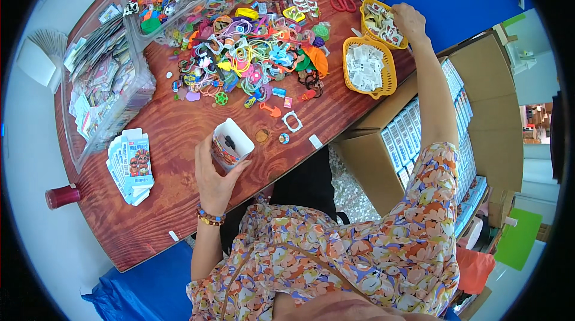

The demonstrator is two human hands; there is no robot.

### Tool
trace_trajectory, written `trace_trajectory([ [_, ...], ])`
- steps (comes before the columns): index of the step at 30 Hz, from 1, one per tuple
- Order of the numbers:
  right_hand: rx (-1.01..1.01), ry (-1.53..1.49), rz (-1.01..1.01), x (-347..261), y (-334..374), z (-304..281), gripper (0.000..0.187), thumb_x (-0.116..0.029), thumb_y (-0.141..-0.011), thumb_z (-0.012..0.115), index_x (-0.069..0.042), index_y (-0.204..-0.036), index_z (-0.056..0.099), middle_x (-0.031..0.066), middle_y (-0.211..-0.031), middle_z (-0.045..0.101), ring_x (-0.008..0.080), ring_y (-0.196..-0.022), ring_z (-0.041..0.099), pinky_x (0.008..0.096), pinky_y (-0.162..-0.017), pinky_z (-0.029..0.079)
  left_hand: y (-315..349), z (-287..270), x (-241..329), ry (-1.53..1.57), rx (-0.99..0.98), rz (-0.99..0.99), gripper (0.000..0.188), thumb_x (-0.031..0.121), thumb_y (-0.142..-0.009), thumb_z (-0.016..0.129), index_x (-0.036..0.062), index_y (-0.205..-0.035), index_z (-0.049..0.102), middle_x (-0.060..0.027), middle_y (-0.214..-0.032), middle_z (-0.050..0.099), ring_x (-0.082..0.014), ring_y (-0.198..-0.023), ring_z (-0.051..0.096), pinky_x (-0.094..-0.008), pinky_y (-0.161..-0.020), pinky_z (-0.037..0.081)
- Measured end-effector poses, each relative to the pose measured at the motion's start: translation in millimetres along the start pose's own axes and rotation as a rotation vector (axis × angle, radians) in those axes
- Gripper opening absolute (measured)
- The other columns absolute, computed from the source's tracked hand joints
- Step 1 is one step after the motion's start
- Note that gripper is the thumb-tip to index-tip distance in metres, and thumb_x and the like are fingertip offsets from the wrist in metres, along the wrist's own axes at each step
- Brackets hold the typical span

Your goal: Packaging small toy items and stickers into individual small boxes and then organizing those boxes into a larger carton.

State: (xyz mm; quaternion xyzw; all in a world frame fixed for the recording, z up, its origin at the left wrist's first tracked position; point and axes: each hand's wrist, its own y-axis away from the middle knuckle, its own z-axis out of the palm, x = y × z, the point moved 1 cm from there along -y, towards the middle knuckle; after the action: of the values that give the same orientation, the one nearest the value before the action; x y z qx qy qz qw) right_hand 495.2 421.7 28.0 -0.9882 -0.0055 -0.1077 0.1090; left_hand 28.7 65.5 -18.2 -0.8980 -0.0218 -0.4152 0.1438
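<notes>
Cardboard box [239, 139] points mouth up, axis approx. vert.

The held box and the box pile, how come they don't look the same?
The held box is opened up, with something dark inside; the box pile is boxes pressed flat. The held box is just one, while the box pile is several, fanned out. The left hand grips the held box; the box pile lies on the table. Both have colourful printing.

We have an open, white-lined printed carton [230, 146], mouth up, and small packets [380, 21] heaped in a far-right yellow basket [398, 46].
</notes>
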Motion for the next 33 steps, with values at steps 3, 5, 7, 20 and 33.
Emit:
trace_trajectory([
  [3,0.003,0.095,-0.087,-17,0,4,0.025,-0.025,-0.093,0.054,-0.012,-0.108,0.069,0.0121,-0.102,0.07,0.034,-0.103,0.067,0.048,-0.082,0.054,3,-2,-1,-0.015,0.008,-0.03,0.081,0.019,-0.064,0.092,-0.0006,-0.13,0.049,-0.0176,-0.117,0.056,-0.035,-0.107,0.057,-0.0426,-0.09,0.049],
  [5,0.01,0.084,-0.103,-18,1,7,0.024,-0.025,-0.093,0.053,-0.012,-0.105,0.069,0.0122,-0.099,0.07,0.0341,-0.103,0.067,0.0481,-0.081,0.055,2,-2,-2,-0.018,0.0,-0.032,0.081,0.02,-0.064,0.092,-0.0008,-0.13,0.049,-0.0171,-0.115,0.056,-0.034,-0.105,0.058,-0.0422,-0.089,0.049],
  [7,0.011,0.161,-0.039,-2,0,14,0.023,-0.024,-0.092,0.059,-0.011,-0.108,0.07,0.0138,-0.107,0.07,0.0349,-0.097,0.07,0.0478,-0.077,0.057,-5,4,-2,0.014,-0.011,-0.018,0.081,0.021,-0.064,0.092,-0.0011,-0.13,0.049,-0.0166,-0.114,0.056,-0.033,-0.103,0.058,-0.0412,-0.088,0.049],
  [20,-0.399,-1.406,-0.772,-246,182,-190,0.01,-0.009,-0.092,0.066,0.0,-0.094,0.07,0.0019,-0.085,0.067,0.0058,-0.077,0.06,0.0223,-0.062,0.045,-4,0,4,0.096,0.111,0.021,0.084,0.023,-0.064,0.091,0.0028,-0.134,0.048,-0.0172,-0.125,0.056,-0.0355,-0.115,0.056,-0.0432,-0.094,0.048],
  [33,-0.074,-0.896,-0.882,-314,240,-191,0.007,-0.006,-0.086,0.066,-0.006,-0.092,0.063,0.0095,-0.069,0.066,0.0246,-0.059,0.066,0.0345,-0.053,0.05,11,-7,-7,0.027,0.264,0.094,0.089,0.022,-0.065,0.09,0.0022,-0.138,0.044,-0.0188,-0.126,0.054,-0.0379,-0.117,0.053,-0.0457,-0.097,0.047],
])
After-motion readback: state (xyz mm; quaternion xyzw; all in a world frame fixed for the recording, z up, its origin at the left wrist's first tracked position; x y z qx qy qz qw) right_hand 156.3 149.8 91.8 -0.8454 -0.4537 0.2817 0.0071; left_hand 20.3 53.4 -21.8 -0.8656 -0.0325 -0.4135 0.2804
